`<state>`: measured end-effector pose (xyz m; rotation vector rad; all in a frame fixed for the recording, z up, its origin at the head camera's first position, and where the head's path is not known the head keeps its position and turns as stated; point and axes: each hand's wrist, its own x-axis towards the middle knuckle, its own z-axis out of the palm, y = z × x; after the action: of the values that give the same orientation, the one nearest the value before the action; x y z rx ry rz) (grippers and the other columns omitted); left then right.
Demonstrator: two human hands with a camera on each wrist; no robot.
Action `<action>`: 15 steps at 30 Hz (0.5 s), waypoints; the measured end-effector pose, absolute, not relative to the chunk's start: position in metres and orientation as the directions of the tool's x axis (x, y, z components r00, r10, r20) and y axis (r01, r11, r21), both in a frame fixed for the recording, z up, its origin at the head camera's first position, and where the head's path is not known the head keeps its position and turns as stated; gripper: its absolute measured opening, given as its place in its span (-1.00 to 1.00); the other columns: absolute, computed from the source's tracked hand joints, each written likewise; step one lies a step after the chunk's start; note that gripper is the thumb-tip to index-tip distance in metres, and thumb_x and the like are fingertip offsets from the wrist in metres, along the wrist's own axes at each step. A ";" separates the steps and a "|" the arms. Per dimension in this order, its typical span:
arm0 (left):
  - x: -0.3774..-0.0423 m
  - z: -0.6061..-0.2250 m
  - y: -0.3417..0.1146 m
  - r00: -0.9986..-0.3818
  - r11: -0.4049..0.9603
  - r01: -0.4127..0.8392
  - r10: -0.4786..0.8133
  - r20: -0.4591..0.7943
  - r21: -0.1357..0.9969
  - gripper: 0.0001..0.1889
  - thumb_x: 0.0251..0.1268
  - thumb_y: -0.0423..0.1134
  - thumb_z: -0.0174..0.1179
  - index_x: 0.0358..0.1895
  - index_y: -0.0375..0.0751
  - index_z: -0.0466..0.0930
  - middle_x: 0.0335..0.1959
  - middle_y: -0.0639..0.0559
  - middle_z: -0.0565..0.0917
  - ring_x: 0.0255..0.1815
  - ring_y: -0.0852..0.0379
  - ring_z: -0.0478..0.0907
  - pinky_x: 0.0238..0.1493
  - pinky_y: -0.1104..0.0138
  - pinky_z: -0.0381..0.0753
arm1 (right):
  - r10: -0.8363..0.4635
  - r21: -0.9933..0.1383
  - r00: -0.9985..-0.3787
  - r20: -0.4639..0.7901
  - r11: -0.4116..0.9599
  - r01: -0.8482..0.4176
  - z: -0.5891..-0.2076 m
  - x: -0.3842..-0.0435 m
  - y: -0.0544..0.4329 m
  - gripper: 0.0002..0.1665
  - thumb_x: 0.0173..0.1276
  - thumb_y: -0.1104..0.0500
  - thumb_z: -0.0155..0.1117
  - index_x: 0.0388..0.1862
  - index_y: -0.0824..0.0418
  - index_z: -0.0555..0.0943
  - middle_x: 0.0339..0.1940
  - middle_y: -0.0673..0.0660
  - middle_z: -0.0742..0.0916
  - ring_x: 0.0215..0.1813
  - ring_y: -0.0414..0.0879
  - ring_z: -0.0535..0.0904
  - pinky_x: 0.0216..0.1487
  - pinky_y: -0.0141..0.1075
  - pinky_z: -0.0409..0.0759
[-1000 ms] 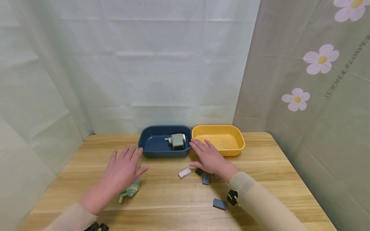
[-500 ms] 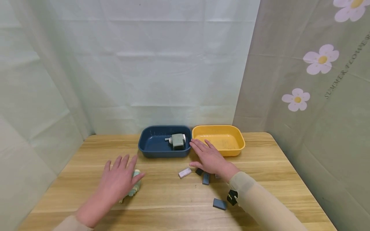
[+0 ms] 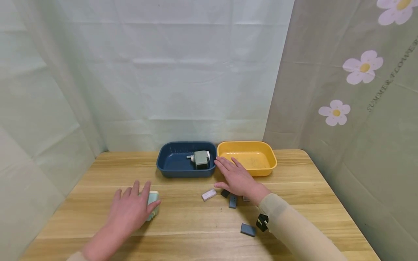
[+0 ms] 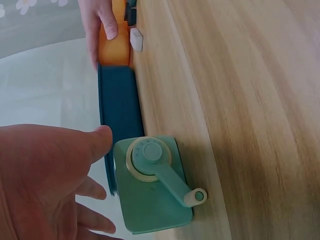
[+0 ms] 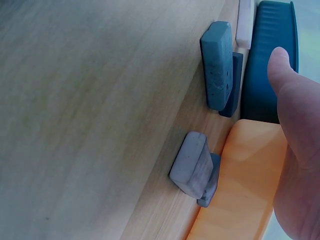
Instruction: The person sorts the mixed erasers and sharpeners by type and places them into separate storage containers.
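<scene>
My left hand hovers beside a green hand-crank pencil sharpener, its fingers extended and spread. In the head view this hand partly hides the sharpener. The left wrist view shows the crank on the sharpener's near face, with my thumb close to a top corner; I cannot tell whether they touch. My right hand is held above the front of the yellow bin, fingers straight and nothing in them. Another sharpener, greyish green, lies in the blue bin.
Several small eraser-like blocks lie before the bins: a white block, a black block, a dark blue block and a grey block. Another blue-grey block sits nearer. Cloth walls enclose the table's back and sides.
My left hand has drawn back from near the blue bin and lowered beside the green sharpener. My right hand, the bins and the blocks have stayed put.
</scene>
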<state>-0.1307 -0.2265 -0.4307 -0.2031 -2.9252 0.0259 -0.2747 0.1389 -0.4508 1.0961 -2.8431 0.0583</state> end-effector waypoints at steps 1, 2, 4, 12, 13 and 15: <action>-0.130 -0.431 -0.226 -0.971 0.991 0.130 0.133 0.198 -0.029 -0.18 0.51 0.26 0.38 0.49 -0.39 0.55 0.36 -0.63 0.54 0.17 -0.53 0.66 0.28 -0.48 0.48 | -0.668 0.003 -0.737 0.102 0.741 -0.672 -0.451 -0.275 0.139 0.14 0.63 -0.47 0.17 0.85 0.18 0.13 0.85 0.16 0.20 0.83 0.05 0.09 0.79 0.17 -0.01; -0.130 -0.432 -0.226 -0.972 0.991 0.128 0.132 0.194 -0.030 -0.18 0.51 0.26 0.38 0.49 -0.39 0.54 0.36 -0.62 0.55 0.15 -0.53 0.67 0.27 -0.48 0.49 | -0.670 0.005 -0.734 0.105 0.739 -0.674 -0.451 -0.275 0.139 0.14 0.63 -0.47 0.16 0.85 0.19 0.14 0.85 0.16 0.21 0.82 0.06 0.09 0.78 0.18 0.00; -0.129 -0.433 -0.226 -0.973 0.991 0.128 0.132 0.191 -0.031 -0.19 0.51 0.25 0.38 0.47 -0.39 0.55 0.35 -0.61 0.57 0.11 -0.51 0.70 0.25 -0.47 0.52 | -0.672 0.008 -0.732 0.108 0.737 -0.676 -0.452 -0.276 0.139 0.14 0.63 -0.47 0.15 0.85 0.19 0.14 0.85 0.17 0.21 0.82 0.06 0.09 0.78 0.18 0.00; -0.127 -0.437 -0.224 -0.964 0.986 0.159 0.167 0.206 -0.051 -0.27 0.50 0.22 0.41 0.36 -0.39 0.62 0.29 -0.51 0.65 -0.07 -0.43 0.77 0.08 -0.40 0.65 | -0.674 -0.006 -0.731 0.108 0.735 -0.678 -0.452 -0.275 0.139 0.14 0.63 -0.46 0.18 0.85 0.20 0.14 0.85 0.18 0.21 0.82 0.07 0.10 0.79 0.18 -0.01; -0.127 -0.437 -0.224 -0.963 0.985 0.162 0.169 0.208 -0.051 -0.28 0.50 0.21 0.42 0.35 -0.39 0.63 0.29 -0.50 0.66 -0.08 -0.42 0.78 0.07 -0.39 0.65 | -0.674 -0.009 -0.731 0.110 0.734 -0.679 -0.452 -0.276 0.139 0.13 0.63 -0.45 0.18 0.85 0.20 0.14 0.85 0.18 0.21 0.82 0.07 0.10 0.79 0.18 -0.02; -0.127 -0.437 -0.223 -0.964 0.985 0.163 0.170 0.204 -0.052 -0.29 0.50 0.20 0.42 0.36 -0.37 0.63 0.29 -0.48 0.66 -0.08 -0.42 0.77 0.07 -0.38 0.65 | -0.678 -0.007 -0.725 0.118 0.730 -0.684 -0.453 -0.276 0.140 0.12 0.64 -0.44 0.20 0.84 0.21 0.15 0.84 0.19 0.23 0.82 0.09 0.11 0.78 0.19 0.00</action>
<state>-0.1273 -0.2232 -0.4367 -0.2480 -2.9216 0.0515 -0.2762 0.1396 -0.4528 1.1145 -2.8213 0.0762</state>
